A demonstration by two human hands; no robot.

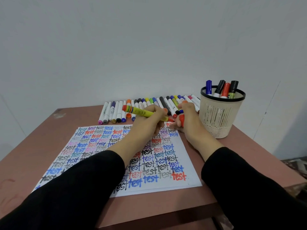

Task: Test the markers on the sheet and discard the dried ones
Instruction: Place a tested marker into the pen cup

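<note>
A white sheet (186, 165) covered with the word "test" in many colours lies on the table. My left hand (149, 122) grips a yellow marker (141, 112) with a striped end, its uncapped red tip (170, 120) pointing right above the sheet's top edge. My right hand (187, 118) holds a red cap (181, 120) just to the right of that tip. A row of several markers (119, 110) lies along the table's far edge behind my hands.
A cream mesh basket (219, 117) with a black rim stands at the right, holding several markers upright. The brown table (41, 133) ends at a white wall behind and at an edge on the right.
</note>
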